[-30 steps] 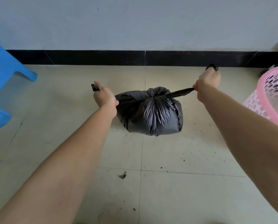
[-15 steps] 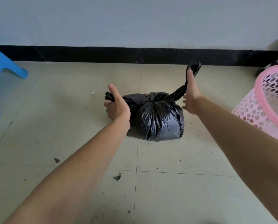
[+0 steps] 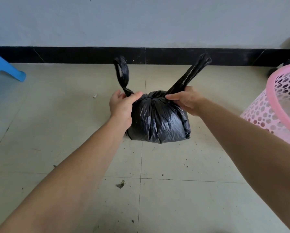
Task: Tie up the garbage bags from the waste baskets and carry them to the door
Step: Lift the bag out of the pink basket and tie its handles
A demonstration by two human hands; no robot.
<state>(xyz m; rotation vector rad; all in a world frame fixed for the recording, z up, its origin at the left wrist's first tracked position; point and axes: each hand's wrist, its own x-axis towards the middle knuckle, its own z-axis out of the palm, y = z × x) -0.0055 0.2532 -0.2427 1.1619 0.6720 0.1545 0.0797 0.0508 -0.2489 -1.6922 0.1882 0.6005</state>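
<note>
Currently, garbage bag [image 3: 157,118] held near its knot [image 3: 151,98].
Left tail [image 3: 122,73] is pinched in left hand [image 3: 122,106] fingers [image 3: 118,95], right tail [image 3: 191,71] in right hand [image 3: 187,101].

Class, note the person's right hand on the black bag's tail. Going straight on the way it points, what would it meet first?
The right hand points left, so it would probably meet the gathered top of the garbage bag first, nearly touching it; the left hand lies beyond, though depth is unclear.
</note>
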